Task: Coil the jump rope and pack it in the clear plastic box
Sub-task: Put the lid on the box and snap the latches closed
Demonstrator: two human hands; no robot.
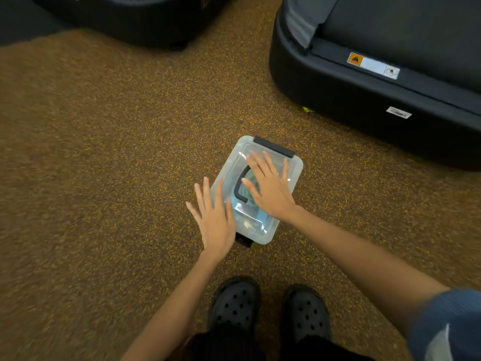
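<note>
The clear plastic box (295, 168) sits on the speckled floor with its clear lid on, a black latch (273, 146) at its far end and a black carry handle (240, 185) on top. Through the lid a teal shape shows, the jump rope (253, 216), blurred. My right hand (268, 187) lies flat on the lid, fingers spread. My left hand (214, 217) rests flat over the box's near left edge, fingers apart. Neither hand holds anything.
A black treadmill base (364, 95) stands to the right and behind the box. Another dark machine base (135, 22) is at the back left. My two black clogs (234, 304) are just in front of the box. Speckled brown floor lies to the left.
</note>
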